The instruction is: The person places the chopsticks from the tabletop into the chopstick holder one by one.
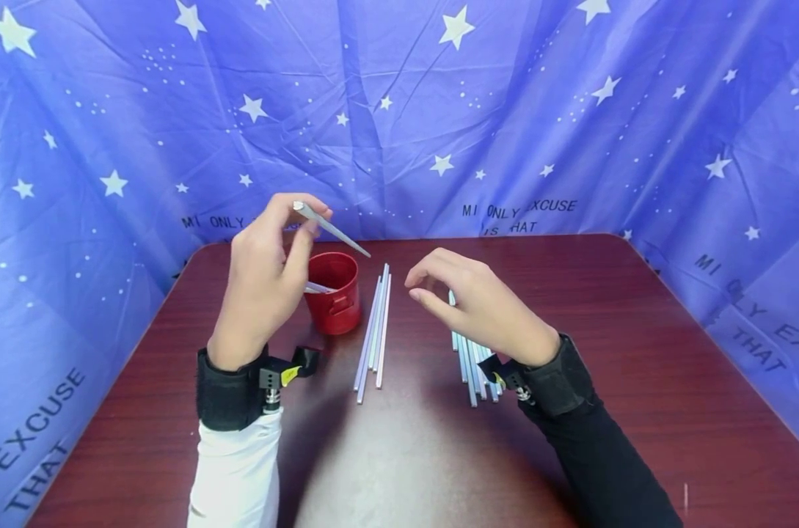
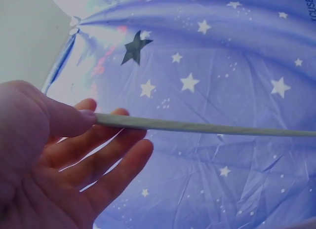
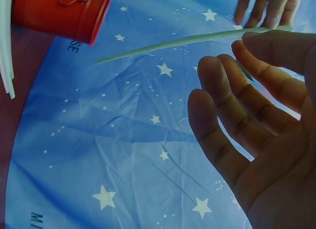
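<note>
White straw [image 1: 329, 229] is being pinched by the left hand [image 1: 265, 282] above the red cup [image 1: 334, 292]; the right hand [image 1: 478, 304] is hovering loosely curled, holding nothing; such a light pinch is risking a drop.

On the starred blue cloth [image 1: 399, 110], dark lettering is printed: "MI ONLY EXCUSE IS THAT" behind the surface, "MI ONLY" partly hidden farther left, and fragments "EXCUSE THAT" are repeated along both side panels.
</note>
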`<action>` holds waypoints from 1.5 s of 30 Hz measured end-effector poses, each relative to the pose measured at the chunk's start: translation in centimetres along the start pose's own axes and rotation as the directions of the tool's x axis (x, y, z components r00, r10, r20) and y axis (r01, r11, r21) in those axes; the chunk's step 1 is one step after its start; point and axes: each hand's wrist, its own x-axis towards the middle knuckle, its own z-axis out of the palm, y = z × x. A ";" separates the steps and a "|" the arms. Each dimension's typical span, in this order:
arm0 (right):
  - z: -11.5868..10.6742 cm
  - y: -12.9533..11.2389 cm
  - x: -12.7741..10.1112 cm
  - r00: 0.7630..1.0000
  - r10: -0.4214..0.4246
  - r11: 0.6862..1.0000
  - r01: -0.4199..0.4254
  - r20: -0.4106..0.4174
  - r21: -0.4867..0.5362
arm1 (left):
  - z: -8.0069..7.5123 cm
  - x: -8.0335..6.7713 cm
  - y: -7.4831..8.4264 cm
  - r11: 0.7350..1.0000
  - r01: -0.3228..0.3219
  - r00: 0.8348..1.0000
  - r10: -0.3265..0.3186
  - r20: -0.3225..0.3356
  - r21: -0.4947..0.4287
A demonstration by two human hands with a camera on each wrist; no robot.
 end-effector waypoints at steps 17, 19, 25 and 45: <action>-0.4 0.8 -0.3 1.000 0.014 0.999 -0.014 0.003 -0.028 | -2.4 -0.3 -1.3 0.962 0.250 0.968 -0.246 -0.048 0.113; -0.4 0.8 -0.3 1.000 0.013 1.000 -0.013 0.004 -0.028 | -2.5 -0.4 -1.6 0.952 0.277 0.961 -0.275 -0.034 0.128; -0.4 0.7 -0.3 1.000 0.019 0.999 -0.019 0.013 -0.031 | -2.5 -0.6 -2.1 0.907 0.355 0.931 -0.365 0.001 0.227; 0.9 0.7 -0.1 0.997 0.033 0.999 -0.032 0.070 -0.022 | -2.8 -0.7 -1.9 0.837 0.435 0.888 -0.461 -0.001 0.331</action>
